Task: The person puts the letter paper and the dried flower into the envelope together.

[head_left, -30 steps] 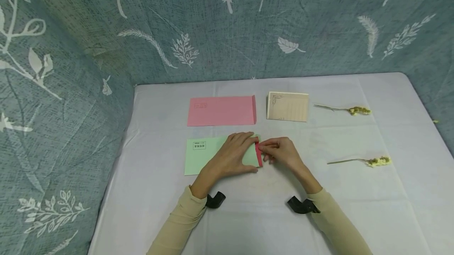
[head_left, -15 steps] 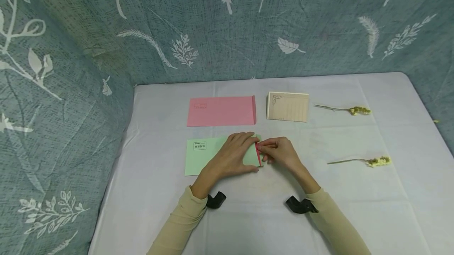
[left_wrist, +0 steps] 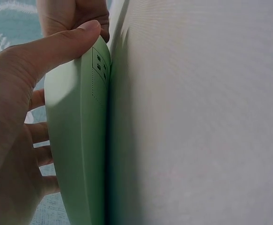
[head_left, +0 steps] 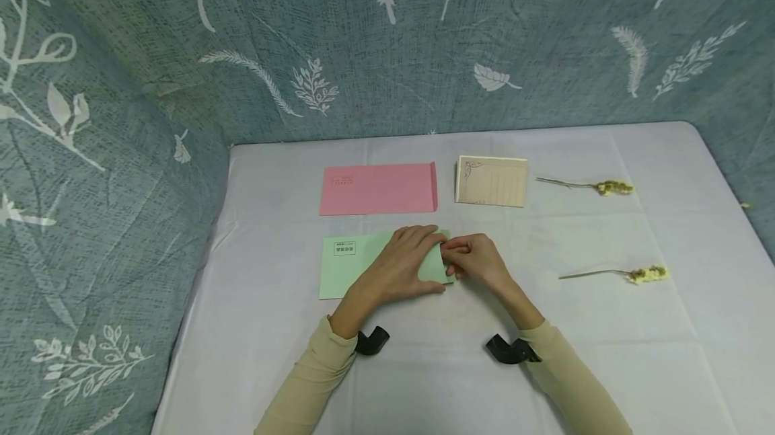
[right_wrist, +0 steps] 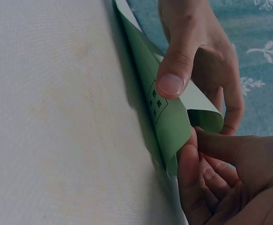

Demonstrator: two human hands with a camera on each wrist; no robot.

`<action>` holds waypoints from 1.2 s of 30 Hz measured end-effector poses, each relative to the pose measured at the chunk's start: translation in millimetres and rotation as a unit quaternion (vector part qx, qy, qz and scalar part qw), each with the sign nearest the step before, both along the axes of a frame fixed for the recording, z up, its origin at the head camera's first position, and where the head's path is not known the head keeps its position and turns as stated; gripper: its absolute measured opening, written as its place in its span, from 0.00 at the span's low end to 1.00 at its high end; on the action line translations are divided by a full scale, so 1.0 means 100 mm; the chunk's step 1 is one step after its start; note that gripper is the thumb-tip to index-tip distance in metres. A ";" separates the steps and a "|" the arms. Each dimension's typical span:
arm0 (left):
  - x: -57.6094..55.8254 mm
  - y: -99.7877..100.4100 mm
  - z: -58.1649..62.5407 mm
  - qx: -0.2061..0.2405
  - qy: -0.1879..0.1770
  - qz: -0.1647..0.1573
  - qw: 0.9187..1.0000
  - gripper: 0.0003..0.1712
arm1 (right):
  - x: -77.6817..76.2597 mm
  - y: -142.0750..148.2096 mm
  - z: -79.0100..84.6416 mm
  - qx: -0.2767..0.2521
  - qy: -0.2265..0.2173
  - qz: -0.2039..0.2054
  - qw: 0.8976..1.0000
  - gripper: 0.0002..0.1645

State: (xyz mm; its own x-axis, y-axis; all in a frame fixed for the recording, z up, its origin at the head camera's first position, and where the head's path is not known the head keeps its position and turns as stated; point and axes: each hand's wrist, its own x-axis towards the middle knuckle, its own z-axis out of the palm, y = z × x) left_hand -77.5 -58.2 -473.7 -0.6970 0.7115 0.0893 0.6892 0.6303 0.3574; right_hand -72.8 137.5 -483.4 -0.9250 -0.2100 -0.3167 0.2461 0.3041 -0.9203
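A light green envelope lies lengthwise on the white table, its mouth facing right. My left hand grips it across the long edges near that end, thumb on the near edge and fingers on the far one. In the left wrist view the envelope bows between thumb and fingers. At the mouth, my right hand pinches a red paper, of which only a sliver shows. The right wrist view has the fingertips right inside the gaping envelope opening; the rest of the paper is hidden within.
A pink envelope lies beyond the green one. To its right is a stack of beige notepaper. Two dried flower sprigs, an upper sprig and a lower sprig, lie at the right. A patterned curtain borders the table.
The red strip at the envelope's mouth has slid left inside, shrinking from a broad band to a sliver. The green envelope and left hand have shifted slightly right.
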 end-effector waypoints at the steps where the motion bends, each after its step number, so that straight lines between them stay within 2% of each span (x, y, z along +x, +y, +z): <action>1: 0.00 0.00 0.00 -0.001 0.001 0.001 1.000 0.47 | 0.00 0.00 0.00 0.000 -0.001 0.001 1.000 0.15; 17: 0.03 -0.04 -0.02 0.011 0.005 -0.009 1.000 0.47 | 0.09 0.02 -0.02 0.016 0.012 0.000 1.000 0.15; 23: 0.04 -0.06 -0.02 0.009 0.002 -0.011 1.000 0.48 | 0.13 0.09 0.00 -0.004 0.007 -0.002 1.000 0.15; 30: 0.04 -0.06 -0.01 0.010 0.004 -0.008 1.000 0.48 | 0.11 0.26 0.06 0.015 0.023 -0.013 1.000 0.15; 36: 0.04 -0.06 0.00 0.011 0.006 -0.007 1.000 0.47 | 0.13 0.55 0.15 0.049 0.046 -0.033 0.997 0.17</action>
State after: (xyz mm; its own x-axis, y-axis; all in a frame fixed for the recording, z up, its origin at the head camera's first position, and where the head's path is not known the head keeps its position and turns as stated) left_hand -73.7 -64.6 -473.9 -0.6864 0.7185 0.1124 0.7016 0.6135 0.3625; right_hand -59.8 192.6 -468.2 -0.9618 -0.1209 -0.2456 0.1838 0.3796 -0.9067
